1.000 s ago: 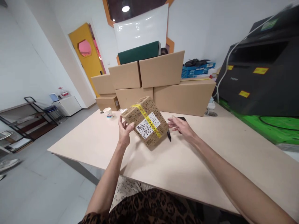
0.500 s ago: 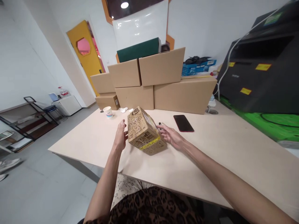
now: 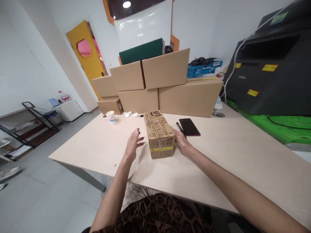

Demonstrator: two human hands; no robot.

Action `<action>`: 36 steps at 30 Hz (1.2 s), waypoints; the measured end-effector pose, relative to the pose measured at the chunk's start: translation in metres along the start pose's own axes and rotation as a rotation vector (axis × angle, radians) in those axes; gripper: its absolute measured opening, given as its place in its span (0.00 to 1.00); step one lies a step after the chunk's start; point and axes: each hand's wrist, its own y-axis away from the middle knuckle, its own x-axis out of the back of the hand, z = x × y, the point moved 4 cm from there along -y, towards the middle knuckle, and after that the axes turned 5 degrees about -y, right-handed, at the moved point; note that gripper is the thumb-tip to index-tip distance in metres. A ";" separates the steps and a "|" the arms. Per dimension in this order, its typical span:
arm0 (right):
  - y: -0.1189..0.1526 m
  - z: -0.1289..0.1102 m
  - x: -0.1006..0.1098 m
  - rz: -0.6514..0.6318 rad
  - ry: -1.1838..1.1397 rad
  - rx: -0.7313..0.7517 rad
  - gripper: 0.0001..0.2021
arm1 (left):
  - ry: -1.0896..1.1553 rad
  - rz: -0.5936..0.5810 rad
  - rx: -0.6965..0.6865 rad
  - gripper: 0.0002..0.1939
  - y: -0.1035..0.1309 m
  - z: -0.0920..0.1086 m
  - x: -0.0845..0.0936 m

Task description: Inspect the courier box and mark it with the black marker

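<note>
A cardboard carton (image 3: 159,127) speckled with dark marks, with a yellow strip around its near end, stands flat on the table in front of me. My left hand (image 3: 133,144) is open beside its left side, fingers apart and a small gap between them and the carton. Against the carton's right side rests my right hand (image 3: 182,141), its fingers stretched forward and partly hidden by the carton. A dark marker pen (image 3: 180,128) lies just beyond that hand. Right of the pen is a black smartphone (image 3: 190,127), lying flat.
Large cardboard boxes (image 3: 189,98) are stacked along the table's back, with a green box (image 3: 142,51) on top. A paper cup (image 3: 111,116) and crumpled tissues (image 3: 127,114) stand at back left. A big black machine (image 3: 262,77) on a green base is at right.
The carton has gone from tilted and turned to flat on the table, its near end facing me. My left hand has drawn away from it slightly. The pen now shows more fully.
</note>
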 end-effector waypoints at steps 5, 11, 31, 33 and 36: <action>0.009 -0.013 -0.011 0.042 -0.145 -0.065 0.29 | -0.036 -0.139 -0.113 0.43 0.019 0.009 -0.023; 0.013 -0.018 -0.018 0.108 -0.458 -0.265 0.19 | -0.012 -0.163 -0.344 0.38 0.035 0.027 -0.022; -0.005 -0.029 0.019 0.083 -0.029 0.027 0.17 | 0.174 -0.097 -0.302 0.42 0.022 0.005 -0.021; -0.004 -0.031 0.016 0.067 -0.048 0.039 0.19 | 0.168 -0.060 -0.302 0.41 0.021 0.003 -0.016; -0.002 -0.032 0.009 0.039 -0.114 0.031 0.20 | 0.167 0.018 -0.284 0.37 0.019 -0.006 -0.009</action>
